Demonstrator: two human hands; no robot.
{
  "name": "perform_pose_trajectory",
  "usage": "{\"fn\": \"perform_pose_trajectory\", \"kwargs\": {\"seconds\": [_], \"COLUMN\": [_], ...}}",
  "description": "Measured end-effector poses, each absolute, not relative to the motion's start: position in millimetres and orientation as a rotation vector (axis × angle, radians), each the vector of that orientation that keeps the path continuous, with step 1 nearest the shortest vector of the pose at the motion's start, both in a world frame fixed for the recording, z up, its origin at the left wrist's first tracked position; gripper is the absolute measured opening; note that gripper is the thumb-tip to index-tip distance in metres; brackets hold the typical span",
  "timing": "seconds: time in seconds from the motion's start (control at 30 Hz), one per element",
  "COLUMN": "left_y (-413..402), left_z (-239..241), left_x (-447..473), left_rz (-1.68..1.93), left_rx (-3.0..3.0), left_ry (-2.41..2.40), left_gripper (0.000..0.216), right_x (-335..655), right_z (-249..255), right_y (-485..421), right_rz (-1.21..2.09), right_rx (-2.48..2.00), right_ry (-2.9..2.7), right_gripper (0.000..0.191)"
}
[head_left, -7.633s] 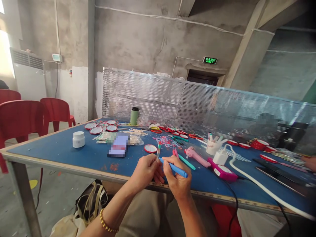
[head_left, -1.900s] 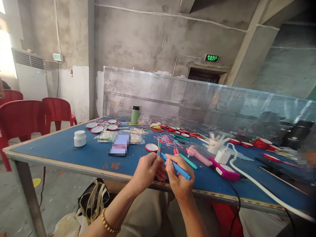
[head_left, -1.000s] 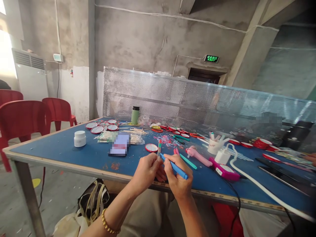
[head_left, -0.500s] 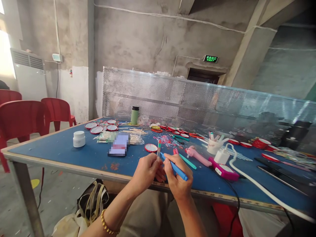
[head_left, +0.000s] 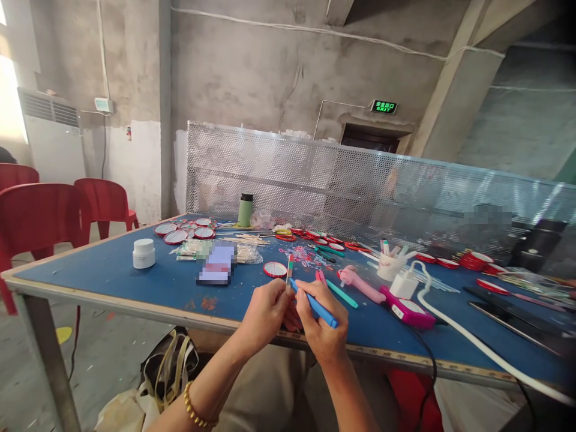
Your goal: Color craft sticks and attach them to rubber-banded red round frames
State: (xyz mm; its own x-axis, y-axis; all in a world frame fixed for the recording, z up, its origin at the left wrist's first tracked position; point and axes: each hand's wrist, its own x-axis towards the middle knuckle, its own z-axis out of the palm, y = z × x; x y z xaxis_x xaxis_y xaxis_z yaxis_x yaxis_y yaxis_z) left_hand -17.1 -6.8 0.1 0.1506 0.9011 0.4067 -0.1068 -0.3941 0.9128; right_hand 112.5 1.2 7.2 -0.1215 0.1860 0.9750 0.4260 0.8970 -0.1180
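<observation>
Between the fingers of my left hand, a thin flat stick stands upright, coloured red and green near its top. My right hand is closed in a writing grip round a blue marker pen. The pen's tip meets the stick's edge just above my left fingers; whether it touches I cannot tell. The stick's lower part is hidden by my left hand. Just behind the hands lies a round red-rimmed disc. To the right are a teal marker and a pink one.
On the blue table are a phone, a white jar, a green bottle and bagged sticks. A magenta box with a white cable sits at right. A perforated metal screen stands behind.
My right hand and the blue marker have shifted slightly left, bringing the tip closer to the stick. My left hand and the stick have stayed almost still.
</observation>
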Motion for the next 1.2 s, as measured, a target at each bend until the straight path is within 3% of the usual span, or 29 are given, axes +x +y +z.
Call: {"fn": "perform_pose_trajectory", "kwargs": {"seconds": [1.2], "left_y": [-9.7], "left_z": [6.4], "left_x": [-17.3], "left_rz": [1.388], "left_rx": [1.482], "left_ry": [0.806], "left_gripper": [0.037], "right_x": [114.1], "right_z": [8.6], "right_y": [1.0], "right_rz": [-0.229], "right_rx": [-0.477], "right_ry": [-1.699], "right_gripper": [0.015]}}
